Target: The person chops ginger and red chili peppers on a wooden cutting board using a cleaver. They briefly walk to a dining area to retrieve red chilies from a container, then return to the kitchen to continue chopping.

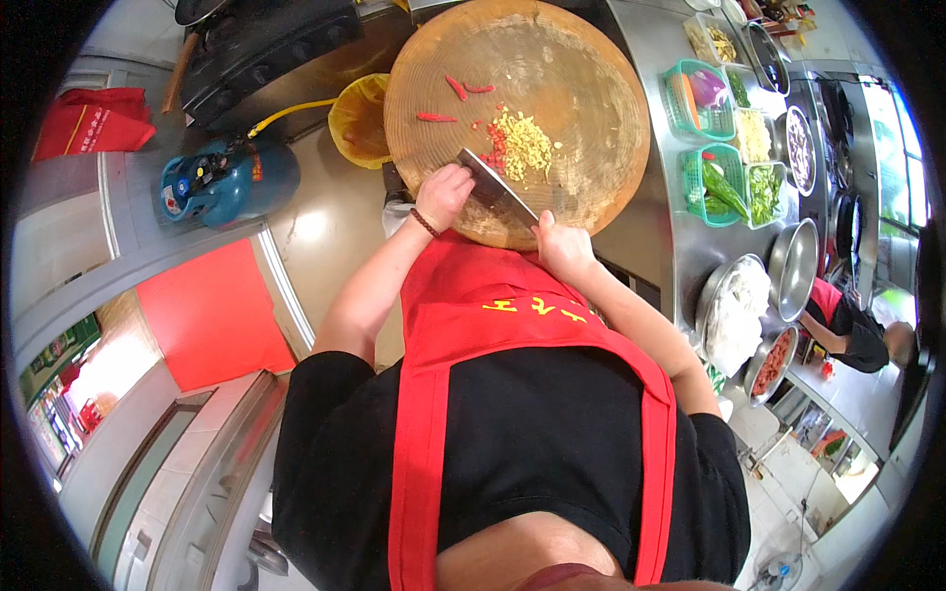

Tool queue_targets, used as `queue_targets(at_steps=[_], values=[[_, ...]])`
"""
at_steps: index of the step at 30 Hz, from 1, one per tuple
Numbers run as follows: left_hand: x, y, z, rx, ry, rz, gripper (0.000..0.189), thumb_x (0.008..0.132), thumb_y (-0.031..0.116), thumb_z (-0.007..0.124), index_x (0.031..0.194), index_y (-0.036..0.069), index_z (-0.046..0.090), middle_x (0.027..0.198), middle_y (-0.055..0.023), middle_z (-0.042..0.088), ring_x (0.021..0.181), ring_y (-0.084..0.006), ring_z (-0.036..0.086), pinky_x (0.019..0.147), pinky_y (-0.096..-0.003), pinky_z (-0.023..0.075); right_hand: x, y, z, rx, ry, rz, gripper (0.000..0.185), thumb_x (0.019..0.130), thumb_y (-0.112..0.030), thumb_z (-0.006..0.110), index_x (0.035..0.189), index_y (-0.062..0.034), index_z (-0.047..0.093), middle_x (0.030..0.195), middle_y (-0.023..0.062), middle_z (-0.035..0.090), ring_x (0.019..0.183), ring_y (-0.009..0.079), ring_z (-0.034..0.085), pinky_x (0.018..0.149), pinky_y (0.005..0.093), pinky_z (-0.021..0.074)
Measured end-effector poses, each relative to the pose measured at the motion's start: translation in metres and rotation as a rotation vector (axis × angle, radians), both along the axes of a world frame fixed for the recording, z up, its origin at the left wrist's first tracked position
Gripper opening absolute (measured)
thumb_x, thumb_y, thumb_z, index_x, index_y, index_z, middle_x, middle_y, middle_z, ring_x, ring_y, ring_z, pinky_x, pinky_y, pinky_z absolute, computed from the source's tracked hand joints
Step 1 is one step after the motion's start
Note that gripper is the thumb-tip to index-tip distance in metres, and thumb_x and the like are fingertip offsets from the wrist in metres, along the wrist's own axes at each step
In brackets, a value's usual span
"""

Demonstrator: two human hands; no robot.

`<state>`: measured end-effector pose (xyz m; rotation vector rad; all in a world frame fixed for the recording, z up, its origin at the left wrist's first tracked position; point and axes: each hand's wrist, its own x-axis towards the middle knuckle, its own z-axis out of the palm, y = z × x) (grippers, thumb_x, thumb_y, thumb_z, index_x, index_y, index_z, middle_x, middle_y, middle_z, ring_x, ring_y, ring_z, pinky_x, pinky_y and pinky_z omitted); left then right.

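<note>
My right hand (563, 247) grips the handle end of a cleaver (499, 188), its thumb lying along the handle. The blade slants over the near part of a round wooden chopping block (599, 155). My left hand (445, 198) has its fingers curled against the blade's far end; its thumb is hidden, so whether it grips the blade is unclear. Just beyond the blade lie a heap of minced yellowish pieces, perhaps garlic or ginger (526, 144), and chopped red chilli (495, 148). Several whole red chillies (436, 117) lie farther off on the block.
Right of the block, a steel counter (658, 244) carries green baskets of vegetables (698, 100), tubs, steel bowls (794, 270) and minced meat (772, 362). A yellow-lined bin (360, 122) and blue gas cylinder (229, 181) stand left. A person (850, 332) works far right.
</note>
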<state>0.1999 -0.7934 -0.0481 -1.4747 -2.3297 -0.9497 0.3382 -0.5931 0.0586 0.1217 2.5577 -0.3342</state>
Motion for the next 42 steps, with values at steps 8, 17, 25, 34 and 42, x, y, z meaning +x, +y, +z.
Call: queue_targets(at_steps=[8, 17, 25, 34, 42], values=[[0.0, -0.002, 0.001, -0.019, -0.041, -0.038, 0.011, 0.07, 0.009, 0.056, 0.08, 0.004, 0.057, 0.084, -0.0081, 0.054, 0.082, -0.0255, 0.056, 0.068, -0.0352, 0.0497, 0.006, 0.026, 0.005, -0.035, 0.073, 0.09, 0.022, 0.094, -0.024, 0.044, 0.094, -0.0025, 0.047, 0.069, 0.0172, 0.065, 0.064, 0.0361, 0.066, 0.056, 0.0487, 0.0504], [-0.04, 0.004, 0.02, -0.038, -0.111, -0.099, 0.019, 0.076, 0.007, 0.057, 0.095, 0.004, 0.061, 0.097, -0.0083, 0.06, 0.09, -0.0292, 0.059, 0.075, -0.0367, 0.0518, 0.026, 0.02, -0.016, -0.054, 0.257, -0.183, 0.024, 0.093, -0.028, 0.049, 0.093, -0.0032, 0.047, 0.062, 0.0186, 0.062, 0.057, 0.0392, 0.062, 0.052, 0.0501, 0.0479], [-0.164, 0.018, 0.029, -0.121, 0.043, -0.258, 0.037, 0.074, 0.011, 0.07, 0.109, 0.004, 0.062, 0.111, -0.0113, 0.059, 0.106, -0.0312, 0.055, 0.096, -0.0412, 0.0431, 0.02, -0.051, -0.018, -0.108, 0.187, -0.314, 0.028, 0.093, -0.03, 0.049, 0.101, -0.0025, 0.048, 0.066, 0.0206, 0.063, 0.06, 0.0397, 0.064, 0.054, 0.0507, 0.05], [-0.163, -0.009, 0.013, -0.09, -0.118, -0.487, 0.037, 0.073, 0.007, 0.07, 0.108, -0.001, 0.061, 0.108, -0.014, 0.058, 0.102, -0.0322, 0.054, 0.088, -0.0396, 0.0465, -0.003, -0.105, -0.013, 0.07, 0.208, -0.711, 0.026, 0.093, -0.029, 0.051, 0.094, -0.0036, 0.046, 0.062, 0.0194, 0.062, 0.057, 0.0378, 0.062, 0.051, 0.0488, 0.0482], [-0.179, -0.024, 0.01, -0.037, -0.125, -0.58, 0.029, 0.073, 0.003, 0.068, 0.101, 0.0, 0.061, 0.106, -0.0123, 0.055, 0.1, -0.0318, 0.053, 0.085, -0.04, 0.046, -0.052, -0.166, -0.011, 0.13, 0.185, -0.889, 0.025, 0.094, -0.028, 0.049, 0.095, -0.0036, 0.044, 0.059, 0.0174, 0.061, 0.054, 0.037, 0.062, 0.049, 0.0488, 0.0473]])
